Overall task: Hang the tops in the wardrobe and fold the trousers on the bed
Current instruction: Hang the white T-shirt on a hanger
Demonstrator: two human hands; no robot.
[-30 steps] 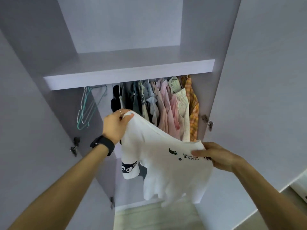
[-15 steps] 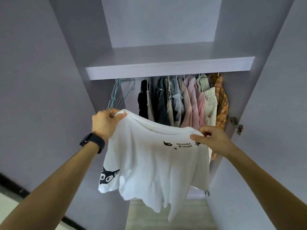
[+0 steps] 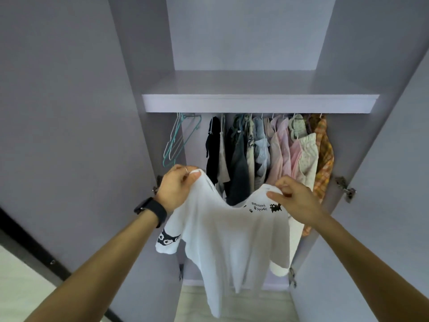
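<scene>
Hands up: left hand (image 3: 177,187) and right hand (image 3: 296,201) pinch the white T-shirt (image 3: 232,238) by its shoulders, fingers curled into fabric, before the open wardrobe (image 3: 260,103).

white T-shirt (image 3: 234,238) w/ black cat prints, teal hangers (image 3: 183,138), pale lilac wardrobe (image 3: 260,103), pink shirts (image 3: 282,147), orange plaid shirt (image 3: 325,156), black watch (image 3: 152,210)

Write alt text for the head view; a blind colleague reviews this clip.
A person's left hand and right hand hold a white T-shirt up by its shoulders before an open wardrobe. Behind it, clothes hang under a shelf, with empty hangers at their left.
</scene>
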